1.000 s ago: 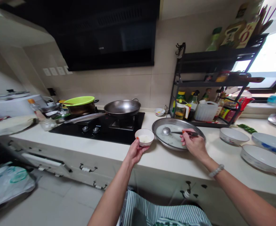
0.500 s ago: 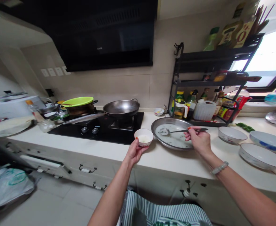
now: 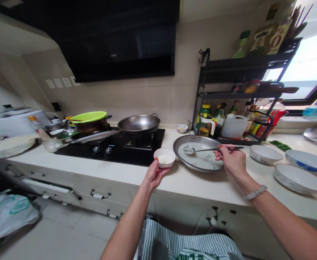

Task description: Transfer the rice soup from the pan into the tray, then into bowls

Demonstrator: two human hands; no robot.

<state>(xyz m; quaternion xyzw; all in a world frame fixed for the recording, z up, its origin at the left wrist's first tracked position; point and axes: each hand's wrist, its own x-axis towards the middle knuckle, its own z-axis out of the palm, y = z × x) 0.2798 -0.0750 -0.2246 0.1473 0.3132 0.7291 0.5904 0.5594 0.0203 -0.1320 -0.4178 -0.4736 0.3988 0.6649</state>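
Note:
My left hand (image 3: 155, 174) is closed on the rim and side of a small white bowl (image 3: 164, 157), which has a little pale stuff inside. It is held just left of a wide metal basin (image 3: 185, 165) on the counter. Cloudy white liquid (image 3: 202, 159) with dark bits fills the basin's lower part. My right hand (image 3: 233, 159) grips the dark handle of a ladle (image 3: 189, 150). The ladle's round head lies over the liquid near the basin's left side, and its handle crosses the right rim.
Left of the basin is a black gas hob (image 3: 115, 155) with a wok (image 3: 139, 124) and a pot (image 3: 90, 124) under a lime-green colander. White bowls (image 3: 300, 178) and green peppers (image 3: 280, 145) lie at right. A black rack (image 3: 229, 96) of bottles stands behind.
My right hand has shifted slightly to the right with the ladle, whose head has slid a little within the basin. My left hand and the small bowl stay nearly still.

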